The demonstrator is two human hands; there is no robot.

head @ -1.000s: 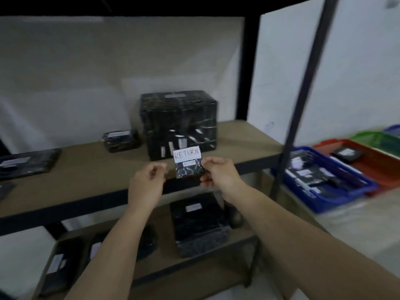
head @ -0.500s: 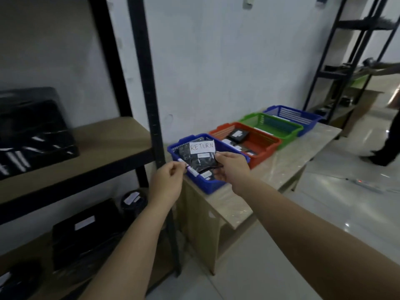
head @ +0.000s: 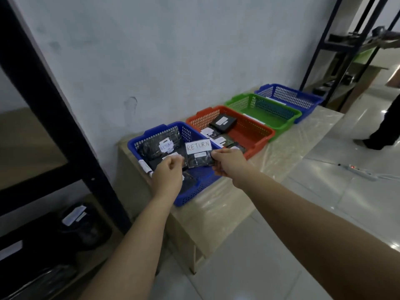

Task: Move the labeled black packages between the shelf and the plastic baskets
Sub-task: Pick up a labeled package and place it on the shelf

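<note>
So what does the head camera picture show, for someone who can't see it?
A right hand pinches a small black package labeled RETURN over the near blue basket. The left hand is curled beside it.

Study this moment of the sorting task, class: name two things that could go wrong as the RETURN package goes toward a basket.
1. The right hand pinches the small RETURN package only by its edge; the left hand seems not to touch it. A thin grip might slip.
2. The package hangs above the near blue basket, close to its rim beside the red basket. Released carelessly, it may land in the wrong one.
</note>
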